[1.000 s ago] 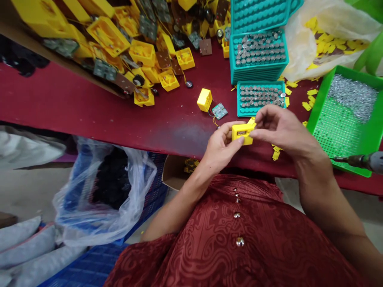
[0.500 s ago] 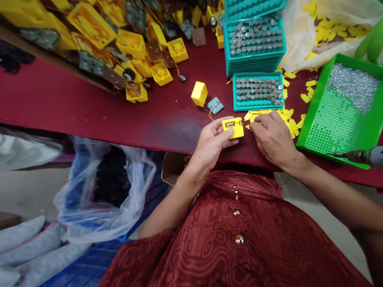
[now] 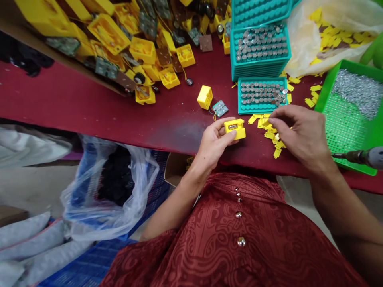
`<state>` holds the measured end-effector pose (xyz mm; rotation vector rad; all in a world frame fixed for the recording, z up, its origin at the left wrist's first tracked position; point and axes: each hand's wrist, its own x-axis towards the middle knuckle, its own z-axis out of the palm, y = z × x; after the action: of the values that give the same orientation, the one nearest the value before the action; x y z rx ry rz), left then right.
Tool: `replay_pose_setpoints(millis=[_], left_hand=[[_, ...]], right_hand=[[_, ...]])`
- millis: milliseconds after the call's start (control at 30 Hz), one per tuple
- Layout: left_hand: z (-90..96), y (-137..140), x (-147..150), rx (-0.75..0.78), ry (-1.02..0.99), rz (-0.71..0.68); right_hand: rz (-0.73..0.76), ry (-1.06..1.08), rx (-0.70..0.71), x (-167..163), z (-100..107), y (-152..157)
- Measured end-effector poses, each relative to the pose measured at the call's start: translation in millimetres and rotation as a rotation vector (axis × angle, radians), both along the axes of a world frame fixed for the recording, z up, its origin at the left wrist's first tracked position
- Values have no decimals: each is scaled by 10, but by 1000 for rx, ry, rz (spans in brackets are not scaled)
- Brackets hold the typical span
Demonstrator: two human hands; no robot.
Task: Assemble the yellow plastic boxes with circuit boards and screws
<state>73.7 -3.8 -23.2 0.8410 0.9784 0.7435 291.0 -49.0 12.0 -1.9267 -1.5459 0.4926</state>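
My left hand [image 3: 216, 138] grips a small yellow plastic case [image 3: 239, 133], its open battery slot facing up with silvery button cells inside. By wires, a green circuit board [image 3: 220, 108] and a yellow box [image 3: 205, 97] on the table appear connected to it. My right hand [image 3: 302, 133] is over a loose pile of yellow battery covers [image 3: 277, 152]. Its thumb and forefinger are pinched on one yellow battery cover [image 3: 264, 121], just right of the case. Curled fingers hide part of the pile.
A teal tray of button cells [image 3: 262, 109] lies beyond the pile, with stacked teal trays [image 3: 260, 71] behind. At right sit a green basket of screws [image 3: 344, 131] and a screwdriver-like tool [image 3: 363, 156]. Yellow housings [image 3: 143, 50] crowd the back left.
My right hand has moved right, away from the yellow case, and more of the cover pile shows. My left hand keeps its hold on the case. The view has shifted slightly.
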Motion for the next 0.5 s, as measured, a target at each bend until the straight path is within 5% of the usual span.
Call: replay_pose_setpoints(millis=[233,500], left_hand=[[17,-20,66,-11,-7,-6],[-45,-55,117,121,72,-39]], right_hand=[[-47,653,-69,-262,23,7],[-3,673,-188,-418,-99,136]])
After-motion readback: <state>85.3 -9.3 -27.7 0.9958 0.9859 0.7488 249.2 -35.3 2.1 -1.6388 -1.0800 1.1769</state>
